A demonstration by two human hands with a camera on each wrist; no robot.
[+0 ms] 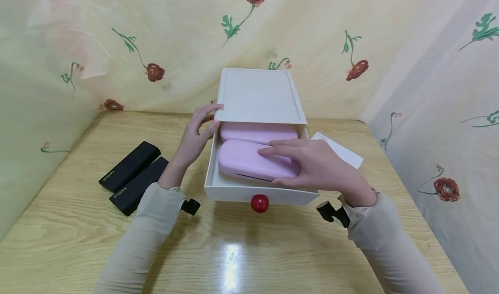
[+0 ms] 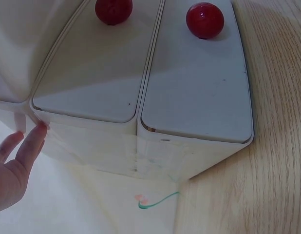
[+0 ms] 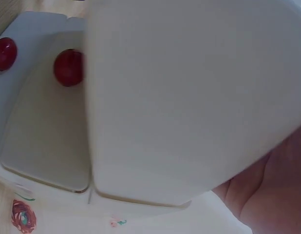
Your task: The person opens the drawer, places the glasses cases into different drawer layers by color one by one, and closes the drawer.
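Observation:
A white drawer unit (image 1: 257,95) stands at the back of the table with its top drawer (image 1: 261,194) pulled out. Two lilac cases, shaped like glasses cases, lie crosswise inside; the rear case (image 1: 257,131) is partly under the unit's top. My right hand (image 1: 319,164) holds the right end of the front case (image 1: 249,157), fingers over its top and thumb along its near side. At the unit's upper left edge, my left hand (image 1: 195,134) rests its fingertips. The left wrist view shows those fingers (image 2: 31,151) against the side wall, below two lower drawers.
Two long black boxes (image 1: 130,166) with small lettering lie side by side on the left of the wooden table (image 1: 195,250). A flat white box (image 1: 343,151) lies behind my right hand. Red round knobs (image 1: 260,203) stick out from the drawer fronts. Flowered cloth (image 1: 187,47) hangs behind.

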